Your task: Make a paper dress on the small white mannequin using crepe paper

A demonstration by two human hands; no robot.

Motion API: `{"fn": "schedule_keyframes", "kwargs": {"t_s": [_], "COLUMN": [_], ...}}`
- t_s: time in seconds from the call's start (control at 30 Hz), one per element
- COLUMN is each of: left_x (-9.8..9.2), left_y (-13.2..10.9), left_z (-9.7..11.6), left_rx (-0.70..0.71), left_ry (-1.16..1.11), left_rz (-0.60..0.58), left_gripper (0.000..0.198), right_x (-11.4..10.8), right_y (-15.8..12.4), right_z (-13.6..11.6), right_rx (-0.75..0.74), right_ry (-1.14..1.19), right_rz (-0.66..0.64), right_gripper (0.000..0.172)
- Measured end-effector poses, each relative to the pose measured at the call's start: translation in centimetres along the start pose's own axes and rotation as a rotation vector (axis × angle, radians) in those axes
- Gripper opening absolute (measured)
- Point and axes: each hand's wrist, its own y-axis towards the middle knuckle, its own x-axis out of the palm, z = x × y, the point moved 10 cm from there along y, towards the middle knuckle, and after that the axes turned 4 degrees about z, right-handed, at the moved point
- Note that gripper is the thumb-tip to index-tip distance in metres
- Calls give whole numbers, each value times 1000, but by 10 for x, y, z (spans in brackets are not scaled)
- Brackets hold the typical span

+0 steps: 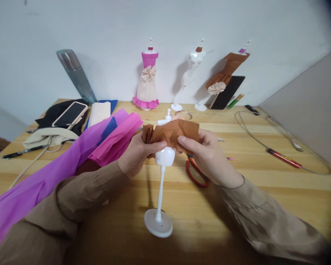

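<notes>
A strip of brown crepe paper (179,129), gathered into pleats at its left end, crosses the waist of a small white dress-form mannequin (164,157). My left hand (136,152) is closed on the pleated end, thumb pressed on the paper. On the other side, my right hand (205,156) pinches the smoother right part between thumb and fingers. The mannequin leans a little, its round base toward me. Its middle is hidden by the paper. Behind my right hand lies a pair of scissors (196,175) with red handles.
Purple crepe paper (44,176) and pink crepe paper (116,141) spread at left, near a phone (71,114) and a bottle (76,75). Along the wall stand a pink-and-cream dressed mannequin (146,82), a bare one (187,79) and a brown-dressed one (231,68). A red-handled corded tool (284,158) lies right.
</notes>
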Motion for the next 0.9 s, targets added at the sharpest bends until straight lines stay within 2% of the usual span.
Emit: {"fn": "schedule_keyframes", "kwargs": {"t_s": [0.13,0.23,0.53,0.67,0.9], "left_x": [1,0,0,3,2], "left_y": [-2,-2,1,1,1], "left_z": [1,2,4,9,24], "left_rx": [4,-2,-27,-24,16], "left_ry": [7,15,25,53,138], "left_rz": [-7,3,-25,-68,-82], "left_gripper": [30,31,34,37,47], "right_x": [-7,-10,-12,-12,-6], "right_y": [0,0,4,6,5], "right_z": [-15,-15,-2,9,28], "right_rx": [-86,-76,4,61,171], "right_ry": [-229,-311,-193,-72,88], "right_rz": [65,106,100,91,70], "right_gripper": [19,26,28,22,24]}}
